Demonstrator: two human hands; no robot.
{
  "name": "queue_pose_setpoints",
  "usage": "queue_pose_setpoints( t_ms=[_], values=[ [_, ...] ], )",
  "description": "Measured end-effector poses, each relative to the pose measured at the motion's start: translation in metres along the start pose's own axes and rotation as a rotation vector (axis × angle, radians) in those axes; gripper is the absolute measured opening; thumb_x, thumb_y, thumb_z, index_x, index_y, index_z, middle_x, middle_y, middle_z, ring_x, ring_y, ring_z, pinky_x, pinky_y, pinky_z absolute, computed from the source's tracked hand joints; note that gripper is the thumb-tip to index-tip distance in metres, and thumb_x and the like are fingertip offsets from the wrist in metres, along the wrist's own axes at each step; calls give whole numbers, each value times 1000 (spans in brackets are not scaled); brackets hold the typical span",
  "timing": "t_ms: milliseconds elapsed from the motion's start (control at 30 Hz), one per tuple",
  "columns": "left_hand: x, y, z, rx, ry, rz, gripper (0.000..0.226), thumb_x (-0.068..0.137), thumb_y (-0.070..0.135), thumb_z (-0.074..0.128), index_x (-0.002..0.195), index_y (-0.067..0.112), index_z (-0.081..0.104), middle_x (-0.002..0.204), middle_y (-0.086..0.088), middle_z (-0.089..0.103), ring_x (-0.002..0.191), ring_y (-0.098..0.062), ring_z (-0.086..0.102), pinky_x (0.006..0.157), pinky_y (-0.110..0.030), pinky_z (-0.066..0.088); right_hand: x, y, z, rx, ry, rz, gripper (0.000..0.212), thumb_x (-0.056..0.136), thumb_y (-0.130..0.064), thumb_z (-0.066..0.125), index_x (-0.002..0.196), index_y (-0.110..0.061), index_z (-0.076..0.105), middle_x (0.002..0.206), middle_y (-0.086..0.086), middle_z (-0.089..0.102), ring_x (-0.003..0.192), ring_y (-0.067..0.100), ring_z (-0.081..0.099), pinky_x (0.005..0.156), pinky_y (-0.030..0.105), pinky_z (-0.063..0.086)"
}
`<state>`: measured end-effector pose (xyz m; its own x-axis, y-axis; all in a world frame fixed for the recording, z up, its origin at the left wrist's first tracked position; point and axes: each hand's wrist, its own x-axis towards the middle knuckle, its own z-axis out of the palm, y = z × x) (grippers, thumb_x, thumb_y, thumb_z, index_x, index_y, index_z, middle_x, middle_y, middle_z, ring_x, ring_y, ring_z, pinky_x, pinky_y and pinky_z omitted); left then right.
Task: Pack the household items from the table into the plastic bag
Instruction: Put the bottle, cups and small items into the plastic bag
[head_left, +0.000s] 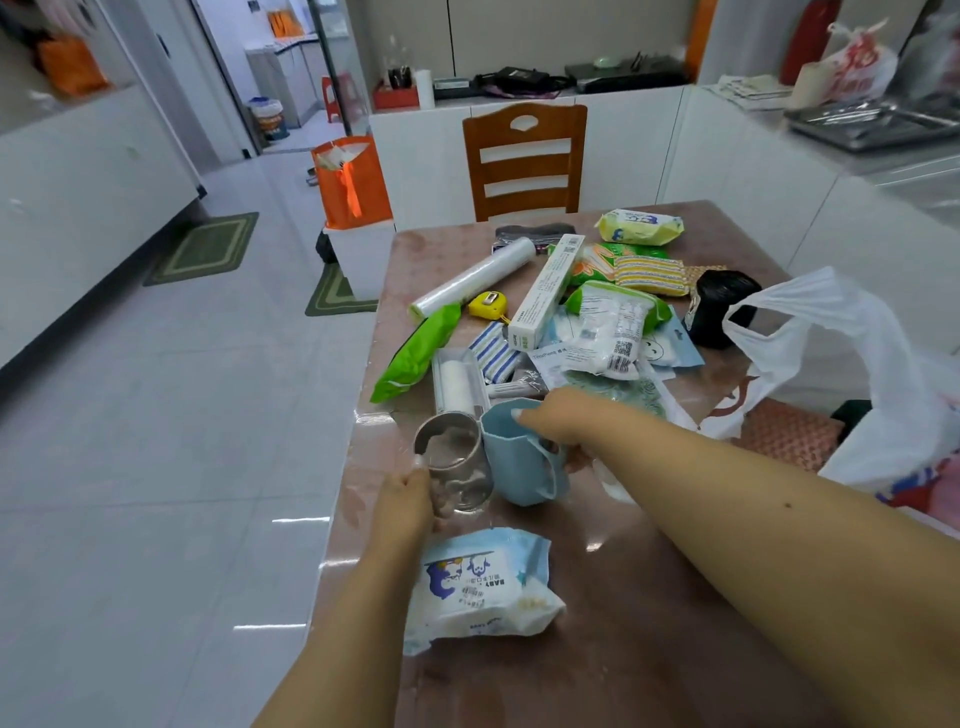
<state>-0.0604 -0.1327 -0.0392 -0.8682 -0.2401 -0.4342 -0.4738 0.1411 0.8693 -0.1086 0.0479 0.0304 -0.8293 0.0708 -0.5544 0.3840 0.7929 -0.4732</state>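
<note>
Two hands are at work near the front left corner of the worktop (649, 597). The left hand (402, 499) curls around the side of a clear glass (457, 467), its thumb up by the rim; the glass stands upright on the worktop. The right hand (558, 421) grips a pale blue mug (519, 457) from above, thumb over the rim and fingers hooked at the handle. The mug stands just beside the glass, the two about touching.

Nearer the person, just below the glass, lies a blue and white pack of baby wipes (483, 587), flat on the worktop. Beyond the mug the other household items lie in a loose heap: a lint roller in a clear case (460, 382), a green pouch (415, 351), a blue-striped cloth (493, 351), a yellow tape measure (488, 304), a roll of clear film (475, 278), a long white box (545, 291), a white packet with a barcode (613, 332), yellow-striped sponges (649, 273) and a yellow wipes pack (639, 226) at the far edge. A black roll (719, 306) stands to the right of the heap.

The white plastic bag (841, 364) sits open at the right edge of the worktop, well apart from both hands, its handle loop raised beside the black roll. A wooden chair (524, 161) stands at the far side, and an orange bag (350, 182) rests on a white box on the floor to the left.
</note>
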Motion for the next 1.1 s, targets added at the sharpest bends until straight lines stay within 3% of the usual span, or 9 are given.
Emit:
queue_pose_setpoints(
  t_ms=[100, 167, 233, 333, 433, 700, 800, 933, 1100],
  values=[
    [-7, -5, 9, -61, -41, -15, 41, 102, 31, 33, 84, -1, 52, 69, -19, 54, 48, -21, 53, 36, -16, 42, 1, -4, 7, -26, 69, 38, 58, 96, -56, 36, 115, -4, 54, 101, 16, 62, 94, 38, 65, 87, 44, 54],
    [-5, -6, 9, -78, -56, -20, 42, 100, 31, 34, 99, -8, 51, 72, -21, 57, 40, -17, 53, 38, -22, 43, 5, -2, 14, -258, 198, 14, 75, 91, -67, 34, 135, -8, 44, 135, 17, 49, 125, 35, 50, 100, 43, 43],
    [-3, -5, 9, -82, -80, -22, 46, 97, 32, 33, 110, -8, 50, 72, -24, 61, 39, -18, 52, 38, -25, 41, 9, -1, 18, -304, 312, -39, 85, 84, -73, 39, 141, -11, 36, 143, 15, 37, 133, 33, 37, 105, 44, 36],
    [-4, -1, 11, -92, -103, -27, 47, 99, 39, 30, 114, -2, 49, 77, -26, 62, 45, -22, 51, 39, -25, 43, 10, -5, 27, -422, 430, -153, 85, 81, -76, 39, 135, -11, 45, 138, 12, 42, 130, 30, 35, 103, 44, 32],
    [-7, 0, 16, -136, -144, -38, 52, 100, 46, 27, 116, 2, 49, 80, -26, 59, 49, -21, 48, 43, -27, 43, 13, -10, 39, -520, 331, -182, 71, 83, -72, 43, 119, -14, 61, 128, 10, 57, 122, 29, 46, 99, 42, 34],
    [-15, 5, 21, -192, -184, 7, 45, 103, 41, 23, 80, 17, 54, 60, -13, 64, 54, -22, 50, 49, -26, 41, 18, -18, 27, -176, 286, -221, 30, 86, -40, 60, 99, -13, 63, 115, 12, 64, 109, 30, 58, 77, 29, 40],
    [-12, 5, 20, -160, -168, -26, 41, 102, 44, 23, 89, 18, 52, 76, -20, 62, 56, -22, 53, 51, -29, 46, 16, -14, -1, -86, 137, -291, 36, 81, -23, 65, 115, -12, 61, 114, 1, 61, 109, 23, 58, 84, 29, 46],
    [-7, 3, 20, -140, -137, -48, 42, 103, 42, 22, 114, 11, 48, 83, -23, 66, 58, -24, 60, 48, -25, 51, 16, -5, -22, -342, -178, -386, 65, 76, -19, 77, 133, -32, 51, 131, -8, 50, 116, 16, 49, 98, 32, 43],
    [-5, 5, 20, -141, -120, -54, 43, 103, 42, 21, 121, 13, 47, 87, -25, 68, 64, -27, 62, 56, -31, 53, 27, 2, -9, -421, -89, -520, 63, 77, -20, 78, 134, -32, 54, 129, -3, 57, 102, 13, 51, 84, 22, 37]
  ],
)
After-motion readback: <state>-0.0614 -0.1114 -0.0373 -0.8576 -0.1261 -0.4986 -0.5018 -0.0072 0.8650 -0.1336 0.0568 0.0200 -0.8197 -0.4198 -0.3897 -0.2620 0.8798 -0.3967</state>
